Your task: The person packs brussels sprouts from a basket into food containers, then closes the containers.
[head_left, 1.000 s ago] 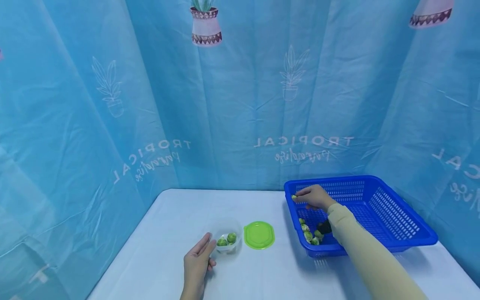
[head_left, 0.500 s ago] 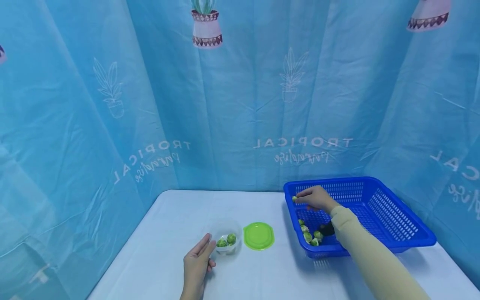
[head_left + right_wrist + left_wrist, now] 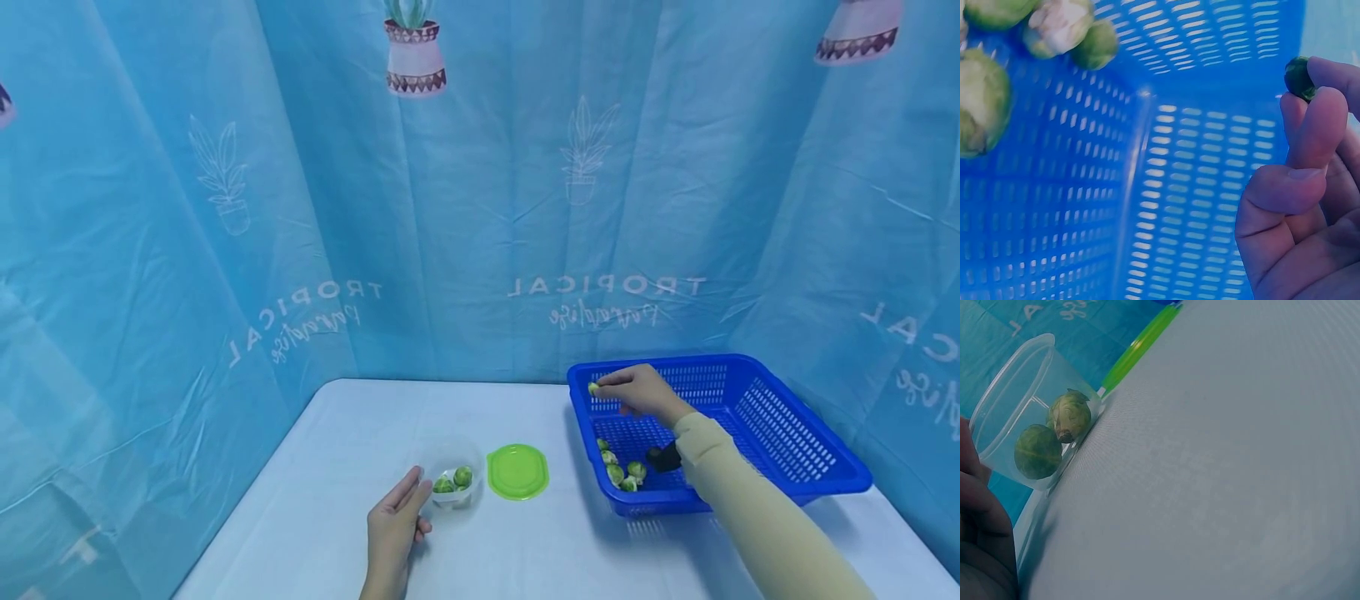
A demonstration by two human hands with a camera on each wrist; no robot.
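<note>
My left hand (image 3: 395,525) pinches the rim of a clear plastic tub (image 3: 1013,403) standing on the white table. Two Brussels sprouts (image 3: 1038,452) lie inside the tub. Over the far left part of the blue basket (image 3: 750,492), my right hand (image 3: 641,392) pinches a small Brussels sprout (image 3: 1299,79) between thumb and fingertips. Several more Brussels sprouts (image 3: 615,475) are gathered along the basket's left side, below that hand. Flat on the table between tub and basket lies a round green lid (image 3: 518,472).
A white cloth covers the table (image 3: 360,425). Blue printed curtains (image 3: 480,208) enclose it at the back and both sides. The basket, with slotted walls, takes up the table's right end.
My right hand has risen slightly and shifted a little to the right with the sprout. The left hand and the tub stay where they were.
</note>
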